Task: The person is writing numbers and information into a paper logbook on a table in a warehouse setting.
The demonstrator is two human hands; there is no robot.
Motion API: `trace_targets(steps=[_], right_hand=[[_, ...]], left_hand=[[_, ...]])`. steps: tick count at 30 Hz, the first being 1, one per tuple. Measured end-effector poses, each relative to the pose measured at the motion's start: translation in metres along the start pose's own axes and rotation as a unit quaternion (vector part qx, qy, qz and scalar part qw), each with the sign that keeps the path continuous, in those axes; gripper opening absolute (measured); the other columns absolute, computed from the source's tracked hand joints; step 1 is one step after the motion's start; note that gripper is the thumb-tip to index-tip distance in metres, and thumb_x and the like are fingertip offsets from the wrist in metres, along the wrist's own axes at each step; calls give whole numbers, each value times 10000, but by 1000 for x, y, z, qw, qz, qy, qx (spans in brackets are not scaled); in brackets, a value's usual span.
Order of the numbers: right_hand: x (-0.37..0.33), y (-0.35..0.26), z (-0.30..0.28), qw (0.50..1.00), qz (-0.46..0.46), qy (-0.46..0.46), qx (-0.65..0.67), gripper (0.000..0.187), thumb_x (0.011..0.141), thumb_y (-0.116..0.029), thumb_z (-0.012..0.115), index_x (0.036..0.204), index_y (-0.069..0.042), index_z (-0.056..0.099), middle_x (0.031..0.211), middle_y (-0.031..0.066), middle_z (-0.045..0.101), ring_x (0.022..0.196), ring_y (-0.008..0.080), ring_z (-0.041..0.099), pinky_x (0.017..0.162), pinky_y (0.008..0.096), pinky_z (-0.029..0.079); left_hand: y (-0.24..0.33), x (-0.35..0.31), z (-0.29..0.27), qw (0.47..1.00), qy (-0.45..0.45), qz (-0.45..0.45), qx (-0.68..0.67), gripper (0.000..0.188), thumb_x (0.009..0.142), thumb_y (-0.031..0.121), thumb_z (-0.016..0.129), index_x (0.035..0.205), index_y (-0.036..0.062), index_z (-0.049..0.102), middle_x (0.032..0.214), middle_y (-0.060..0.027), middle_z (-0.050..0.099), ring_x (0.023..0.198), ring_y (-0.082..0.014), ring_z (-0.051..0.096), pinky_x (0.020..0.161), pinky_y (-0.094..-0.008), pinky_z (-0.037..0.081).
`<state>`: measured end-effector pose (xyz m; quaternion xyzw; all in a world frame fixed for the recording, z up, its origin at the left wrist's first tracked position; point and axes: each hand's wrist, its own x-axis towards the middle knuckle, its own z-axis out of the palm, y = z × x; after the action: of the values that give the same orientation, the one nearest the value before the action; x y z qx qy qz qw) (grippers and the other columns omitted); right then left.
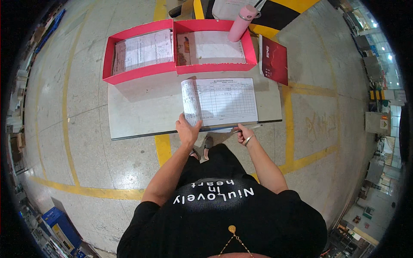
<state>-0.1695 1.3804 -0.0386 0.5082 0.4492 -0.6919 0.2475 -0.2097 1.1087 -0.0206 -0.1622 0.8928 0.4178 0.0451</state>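
Observation:
A pad of printed forms lies on the near side of the grey table, its used pages curled over to the left. My left hand grips the lower end of the curled pages, thumb on their right side. At the table's front edge, just right of the pad's lower middle, my right hand is closed. A thin, slender item sticks out by its fingers, too small to name. Some white sheets show below the pad's lower edge, beside the right hand.
Two red open boxes with papers inside stand along the table's far side. A pink bottle leans in the right box. A dark red booklet lies at the right edge. Yellow lines mark the floor.

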Motion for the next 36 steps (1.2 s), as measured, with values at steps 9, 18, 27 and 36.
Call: trace_targets(steps=[9, 18, 27, 36], right_hand=[[-23, -14, -4, 969, -79, -13, -234, 382, 968, -408, 540, 893, -68, 697, 538, -1, 512, 379, 90, 366, 367, 253, 295], [28, -214, -141, 730, -396, 428, -356, 472, 844, -560, 625, 858, -94, 697, 813, 60, 711, 721, 217, 665, 692, 372, 497], [130, -302, -218, 973, -187, 132, -12, 258, 813, -300, 761, 894, -91, 633, 710, 57, 640, 548, 166, 588, 465, 334, 463], [44, -342, -216, 886, -411, 214, -4, 73, 862, -89, 676, 873, -94, 604, 671, 25, 582, 497, 131, 516, 435, 264, 402]], left_hand=[[3, 20, 17, 969, -68, -141, -190, 711, 700, 258, 823, 1226, -69, 473, 1086, -229, 624, 968, -293, 621, 838, -368, 500], [-16, 19, 25, 977, -16, -137, -162, 603, 754, 258, 791, 1174, -68, 506, 1034, -174, 643, 909, -214, 609, 797, -336, 492], [-31, 41, 35, 996, 14, -87, -21, 599, 716, 323, 806, 1101, -81, 588, 967, -197, 674, 886, -266, 656, 803, -365, 517], [-9, 26, 25, 994, 22, -102, -19, 622, 683, 376, 805, 1073, -75, 628, 947, -196, 686, 861, -317, 669, 774, -388, 528]])
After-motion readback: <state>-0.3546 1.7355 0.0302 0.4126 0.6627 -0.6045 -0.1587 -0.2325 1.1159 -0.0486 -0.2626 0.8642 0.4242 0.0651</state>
